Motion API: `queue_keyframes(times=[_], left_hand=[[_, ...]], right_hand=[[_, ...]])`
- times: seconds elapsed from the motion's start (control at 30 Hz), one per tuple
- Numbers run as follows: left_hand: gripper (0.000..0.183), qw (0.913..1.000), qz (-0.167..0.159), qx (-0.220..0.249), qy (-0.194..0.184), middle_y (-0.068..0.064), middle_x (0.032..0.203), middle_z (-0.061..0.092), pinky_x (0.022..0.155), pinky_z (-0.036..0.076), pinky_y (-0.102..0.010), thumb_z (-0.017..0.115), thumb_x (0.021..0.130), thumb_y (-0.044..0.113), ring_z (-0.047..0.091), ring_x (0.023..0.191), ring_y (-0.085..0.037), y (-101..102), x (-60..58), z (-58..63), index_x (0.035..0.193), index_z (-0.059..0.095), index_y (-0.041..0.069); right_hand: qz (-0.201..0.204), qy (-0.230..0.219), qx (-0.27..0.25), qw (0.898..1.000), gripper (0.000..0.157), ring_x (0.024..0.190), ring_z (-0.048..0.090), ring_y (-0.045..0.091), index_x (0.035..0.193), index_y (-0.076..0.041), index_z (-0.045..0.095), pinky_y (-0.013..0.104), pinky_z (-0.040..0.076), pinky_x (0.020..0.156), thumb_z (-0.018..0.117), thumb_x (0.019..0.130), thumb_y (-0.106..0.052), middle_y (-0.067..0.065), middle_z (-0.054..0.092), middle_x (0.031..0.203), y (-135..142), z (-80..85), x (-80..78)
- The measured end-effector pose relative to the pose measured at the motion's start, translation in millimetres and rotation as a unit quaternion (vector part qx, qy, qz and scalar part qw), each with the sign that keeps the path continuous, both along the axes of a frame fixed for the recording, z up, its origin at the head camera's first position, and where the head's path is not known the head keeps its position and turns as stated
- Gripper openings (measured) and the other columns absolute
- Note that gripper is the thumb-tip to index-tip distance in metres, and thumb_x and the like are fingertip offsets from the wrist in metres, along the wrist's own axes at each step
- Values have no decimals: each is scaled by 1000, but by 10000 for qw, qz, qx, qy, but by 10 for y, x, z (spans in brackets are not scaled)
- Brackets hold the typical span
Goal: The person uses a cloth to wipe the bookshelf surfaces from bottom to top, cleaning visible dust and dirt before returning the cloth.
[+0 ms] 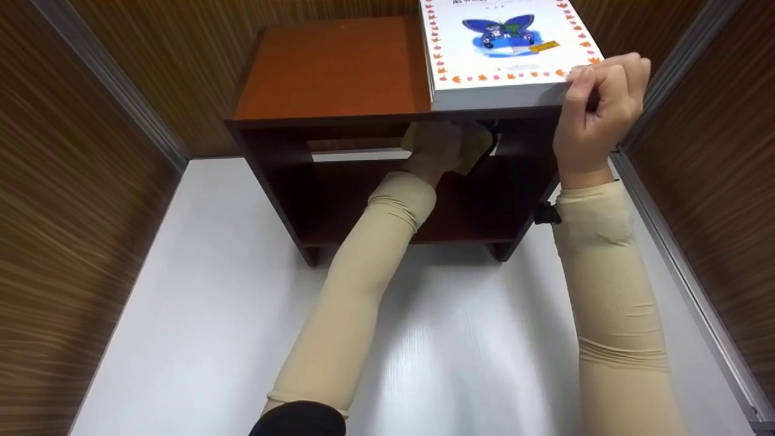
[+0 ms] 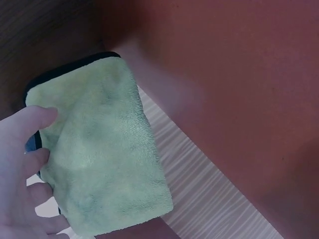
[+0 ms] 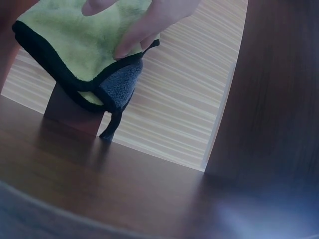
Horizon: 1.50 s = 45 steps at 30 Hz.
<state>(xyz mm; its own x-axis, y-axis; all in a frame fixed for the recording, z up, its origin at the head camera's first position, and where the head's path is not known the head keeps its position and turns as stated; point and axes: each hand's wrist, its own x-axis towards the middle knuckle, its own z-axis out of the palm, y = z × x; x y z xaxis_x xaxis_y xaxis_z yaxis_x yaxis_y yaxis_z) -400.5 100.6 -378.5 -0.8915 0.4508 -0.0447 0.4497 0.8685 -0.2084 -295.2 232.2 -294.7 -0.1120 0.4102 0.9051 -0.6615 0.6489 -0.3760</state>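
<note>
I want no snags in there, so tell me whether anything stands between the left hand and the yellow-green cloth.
Nothing visible does: the left hand grips the yellow-green cloth directly, inside the shelf unit. The butterfly-covered book lies on top of the unit, not between them.

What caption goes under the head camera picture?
Left grip on a cloth inside a brown shelf, right grip at the corner of a book.
</note>
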Motion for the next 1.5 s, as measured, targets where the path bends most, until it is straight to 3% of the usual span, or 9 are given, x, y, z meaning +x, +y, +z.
queue_keyframes(times=[0.27, 0.47, 0.67, 1.1, 1.27, 1.4, 1.5], left_hand=[[43, 9999, -40, -79, -48, 4, 115, 62, 81, 46, -46, 49, 86, 48, 59, 98, -20, 31, -6, 5, 113, 64, 18], [46, 9998, 111, -53, -157, 5, 118, 60, 81, 46, -46, 50, 85, 49, 58, 99, -21, 76, 19, 53, 117, 62, 19], [49, 9993, -185, -332, -37, 3, 127, 56, 88, 43, -43, 46, 87, 49, 54, 109, -21, 110, 28, 75, 122, 60, 18], [46, 9983, -271, -506, -11, 3, 121, 59, 89, 43, -39, 46, 85, 51, 55, 105, -19, 130, 23, 66, 113, 64, 18], [62, 9982, -196, -556, 121, -1, 134, 49, 92, 41, -41, 48, 84, 60, 49, 115, -23, 97, 19, 18, 127, 56, 16], [58, 9979, -86, -579, 289, -3, 140, 40, 95, 39, -41, 51, 88, 51, 44, 121, -25, 37, 19, -66, 134, 49, 16], [47, 9987, 87, -455, 206, -1, 141, 38, 99, 34, -42, 46, 93, 39, 41, 124, -25, -3, 17, -98, 136, 46, 19]], right_hand=[[18, 32, -80, 10000, 30, 76, 43, 10, 64, 7, 57, 26, 34, 77, 49, 78, -18, -22, 45, 76, -22, 45, 66], [28, 126, -127, 9998, 29, 76, 43, 10, 64, 7, 58, 26, 34, 78, 49, 77, -17, -22, 46, 76, -42, 98, 114], [102, 189, -175, 9996, 28, 78, 41, 6, 65, 8, 58, 25, 34, 77, 50, 78, -15, -21, 45, 75, -67, 153, 160], [147, 172, -178, 9996, 27, 78, 41, 4, 65, 9, 57, 25, 34, 77, 50, 78, -13, -21, 45, 73, -71, 179, 171], [108, 92, -92, 9999, 28, 77, 42, 10, 66, 9, 58, 26, 34, 79, 50, 78, -16, -22, 45, 76, -52, 147, 125], [59, 0, -11, 10000, 30, 75, 43, 18, 65, 8, 57, 27, 33, 79, 49, 78, -17, -22, 45, 77, -34, 74, 72], [29, -64, 13, 10000, 30, 74, 42, 20, 65, 8, 56, 26, 33, 78, 49, 78, -18, -22, 44, 77, -15, 37, 42]])
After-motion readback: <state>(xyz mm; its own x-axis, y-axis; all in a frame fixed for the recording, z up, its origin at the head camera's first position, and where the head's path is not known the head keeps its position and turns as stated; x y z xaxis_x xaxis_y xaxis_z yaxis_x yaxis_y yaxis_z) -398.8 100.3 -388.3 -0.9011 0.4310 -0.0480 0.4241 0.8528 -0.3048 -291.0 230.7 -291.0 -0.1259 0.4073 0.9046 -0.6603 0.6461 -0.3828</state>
